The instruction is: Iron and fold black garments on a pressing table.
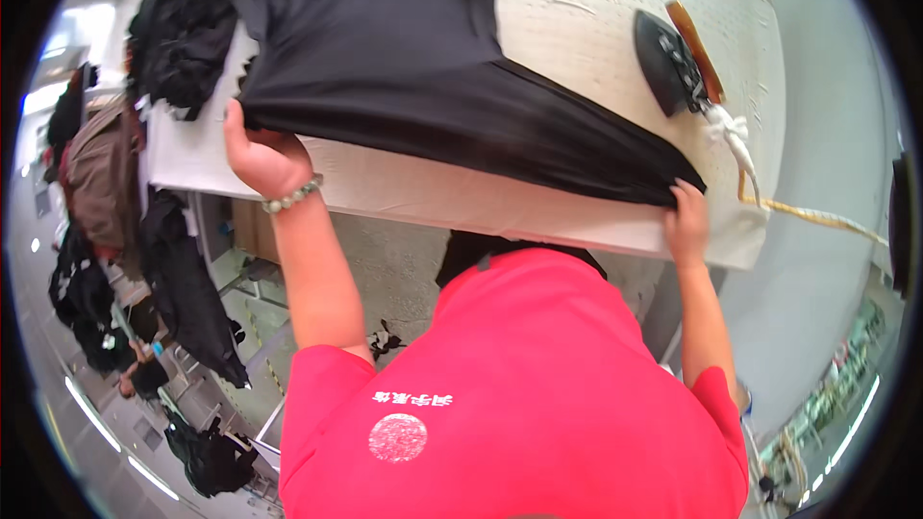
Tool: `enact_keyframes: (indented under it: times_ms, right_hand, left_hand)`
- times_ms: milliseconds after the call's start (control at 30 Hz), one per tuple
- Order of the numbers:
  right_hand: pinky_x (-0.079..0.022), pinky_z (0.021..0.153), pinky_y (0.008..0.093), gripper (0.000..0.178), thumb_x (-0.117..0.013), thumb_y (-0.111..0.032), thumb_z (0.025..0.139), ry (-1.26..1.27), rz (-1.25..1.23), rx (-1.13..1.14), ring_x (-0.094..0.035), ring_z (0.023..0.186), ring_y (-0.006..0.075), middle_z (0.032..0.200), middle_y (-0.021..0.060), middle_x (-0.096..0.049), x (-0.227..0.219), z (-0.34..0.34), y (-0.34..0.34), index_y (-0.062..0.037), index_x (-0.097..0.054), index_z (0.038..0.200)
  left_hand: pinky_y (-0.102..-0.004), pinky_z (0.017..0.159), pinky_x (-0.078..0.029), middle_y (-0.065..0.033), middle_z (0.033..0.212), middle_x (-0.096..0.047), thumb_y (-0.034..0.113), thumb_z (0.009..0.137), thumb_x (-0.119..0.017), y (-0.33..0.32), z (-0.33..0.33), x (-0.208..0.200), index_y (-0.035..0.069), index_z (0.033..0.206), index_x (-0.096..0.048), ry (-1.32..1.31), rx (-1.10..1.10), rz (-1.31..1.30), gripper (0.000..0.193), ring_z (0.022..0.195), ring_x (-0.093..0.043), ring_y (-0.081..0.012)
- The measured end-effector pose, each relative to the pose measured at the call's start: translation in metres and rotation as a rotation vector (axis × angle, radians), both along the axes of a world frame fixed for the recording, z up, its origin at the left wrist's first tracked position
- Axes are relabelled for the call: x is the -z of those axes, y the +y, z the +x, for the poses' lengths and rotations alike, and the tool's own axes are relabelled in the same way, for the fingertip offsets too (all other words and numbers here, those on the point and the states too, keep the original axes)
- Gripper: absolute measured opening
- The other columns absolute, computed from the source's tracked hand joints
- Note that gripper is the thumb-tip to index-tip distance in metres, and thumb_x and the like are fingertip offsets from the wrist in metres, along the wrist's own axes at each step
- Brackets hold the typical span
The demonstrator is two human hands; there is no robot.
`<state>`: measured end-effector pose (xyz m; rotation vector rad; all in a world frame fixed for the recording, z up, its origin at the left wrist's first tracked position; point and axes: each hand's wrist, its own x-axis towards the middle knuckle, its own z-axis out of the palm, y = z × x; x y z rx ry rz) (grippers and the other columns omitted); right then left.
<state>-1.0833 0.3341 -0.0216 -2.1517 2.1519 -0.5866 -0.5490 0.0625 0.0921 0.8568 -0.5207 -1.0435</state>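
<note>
bright | strip lights (92,414) glaring lower left | fisheye bends edges | rim black

Beyond the left hand (267,165), the counter (567,34) bears bunched cloth (183,34); beyond the right hand (686,223), 1 iron (661,62); between, 1 black garment (385,58).

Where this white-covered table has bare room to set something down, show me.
The widest free patch on the white-covered table lies between the black garment and the brown-handled iron. A narrow strip shows along the near edge, between left hand and right hand. The left is crowded with garment and bunched black fabric.
</note>
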Motion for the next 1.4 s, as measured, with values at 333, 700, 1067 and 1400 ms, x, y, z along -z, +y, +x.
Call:
enact_keyframes:
  times_ms: [333,700,1067,1400]
  right_hand:
    - [-0.05,0.095,0.0335,0.024,-0.055,-0.006,0.096,-1.099,-0.027,0.315,-0.063,0.101,0.021,0.111,0.0091,-0.063,-0.014,0.045,-0.021,0.0018,-0.061,0.118]
    - [-0.044,0.109,0.0419,0.051,-0.059,-0.029,0.1,-0.171,0.125,0.991,-0.058,0.125,0.0398,0.135,0.0284,-0.061,0.005,-0.035,0.053,0.0085,-0.057,0.135]
    - [-0.047,0.103,0.0431,0.054,-0.069,-0.026,0.095,0.304,-0.088,0.404,-0.058,0.124,0.034,0.135,0.0168,-0.061,-0.054,0.046,-0.21,-0.0027,-0.053,0.14]
    - [-0.053,0.076,0.0421,0.043,-0.072,-0.035,0.093,-0.16,0.838,0.76,-0.068,0.084,0.0338,0.1,0.0167,-0.072,-0.087,0.012,-0.306,-0.0022,-0.066,0.12]
  left_hand:
    - [-0.0421,0.093,-0.053,-0.0155,0.11,-0.072,0.028,0.1,-0.061,0.143,0.11,-0.201,-0.005,0.109,-0.07,-0.345,-0.737,-0.068,0.035,0.095,-0.069,-0.028]
    - [-0.0369,0.09,-0.051,-0.0213,0.104,-0.074,0.03,0.099,-0.065,-0.138,-0.078,0.084,-0.008,0.112,-0.069,-1.056,0.146,0.176,0.041,0.095,-0.07,-0.0341]
    - [-0.049,0.079,-0.053,-0.0212,0.099,-0.072,0.05,0.097,-0.062,-0.19,-0.137,0.144,0.001,0.101,-0.066,-1.744,0.717,0.08,0.05,0.097,-0.067,-0.0401]
    - [-0.0458,0.056,-0.048,-0.0149,0.065,-0.062,0.047,0.099,-0.062,-0.233,-0.144,0.157,0.008,0.086,-0.061,-1.712,0.769,-0.304,0.041,0.062,-0.06,-0.04]
